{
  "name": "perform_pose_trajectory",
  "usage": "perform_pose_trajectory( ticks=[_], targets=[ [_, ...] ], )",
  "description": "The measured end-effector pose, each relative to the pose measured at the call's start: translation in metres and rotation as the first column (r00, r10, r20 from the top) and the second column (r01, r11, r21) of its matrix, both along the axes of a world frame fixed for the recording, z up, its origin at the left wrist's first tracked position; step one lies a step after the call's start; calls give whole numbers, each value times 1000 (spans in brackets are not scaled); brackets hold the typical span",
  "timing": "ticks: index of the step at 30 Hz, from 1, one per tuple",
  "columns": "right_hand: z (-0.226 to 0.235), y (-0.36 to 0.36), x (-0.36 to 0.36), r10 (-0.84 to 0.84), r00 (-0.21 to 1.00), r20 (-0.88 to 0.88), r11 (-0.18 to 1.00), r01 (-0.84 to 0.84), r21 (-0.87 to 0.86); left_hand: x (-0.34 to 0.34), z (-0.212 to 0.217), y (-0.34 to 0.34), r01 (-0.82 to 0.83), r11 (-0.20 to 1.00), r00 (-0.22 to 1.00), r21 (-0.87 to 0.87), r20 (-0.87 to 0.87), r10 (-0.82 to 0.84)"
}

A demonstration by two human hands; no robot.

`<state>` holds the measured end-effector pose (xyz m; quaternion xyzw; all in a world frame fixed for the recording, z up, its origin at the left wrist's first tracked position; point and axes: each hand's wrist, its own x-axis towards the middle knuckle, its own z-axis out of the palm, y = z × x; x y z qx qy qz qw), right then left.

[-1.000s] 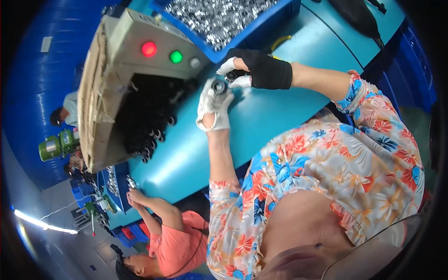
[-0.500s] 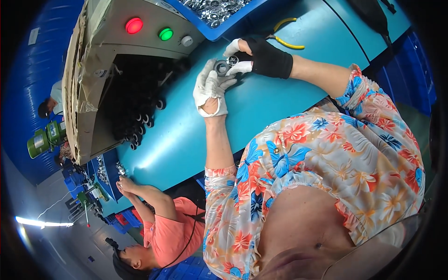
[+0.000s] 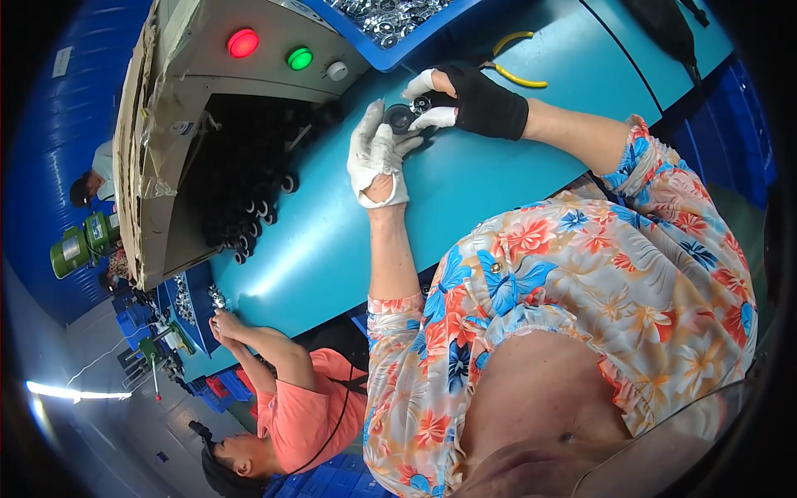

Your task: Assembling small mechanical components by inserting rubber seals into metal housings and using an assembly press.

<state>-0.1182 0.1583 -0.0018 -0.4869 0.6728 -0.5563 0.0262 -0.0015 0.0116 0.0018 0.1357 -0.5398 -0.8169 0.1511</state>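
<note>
My left hand [image 3: 378,162], in a white glove with a torn cuff, has its fingers closed round a black ring-shaped part [image 3: 400,119]. In my right hand [image 3: 486,101], wearing a black glove with white finger covers, a small shiny metal disc [image 3: 420,105] is pinched between thumb and finger. The disc is right beside the ring's upper right edge; whether the two touch, I cannot tell. Both hands are above the teal tabletop [image 3: 490,178].
A blue bin [image 3: 383,58] of shiny metal parts stands at the back. Yellow-handled pliers [image 3: 519,79] lie right of it. At the left is a boxy machine [image 3: 178,83] with lit buttons and many black rings [image 3: 266,212] in its opening. A co-worker [image 3: 311,407] sits at the lower left.
The ring has tilted a little in my left hand, and its face now looks darker. The metal disc has turned slightly in my right fingers. Both hands stay nearly in place.
</note>
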Motion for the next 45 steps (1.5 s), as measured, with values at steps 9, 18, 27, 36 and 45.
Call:
perform_pose_trajectory(
  ticks=[9,18,27,36,45],
  targets=[
    [0,0,3,-62,987,-146,997,56,-50,-1,-4,-2,-16,1000,999,-14,33,17],
    [-3,1,7,-127,979,-162,991,132,20,-1,3,5,-29,999,998,-40,46,31],
    [-1,-4,10,-93,976,-197,996,93,-10,-7,1,5,-30,993,997,-111,71,38],
    [7,-3,21,2,992,-126,1000,-1,5,5,22,20,23,993,993,-112,117,-10],
    [6,6,27,-27,992,-125,996,36,77,1,3,23,20,956,1000,-294,0,-21]
  ],
)
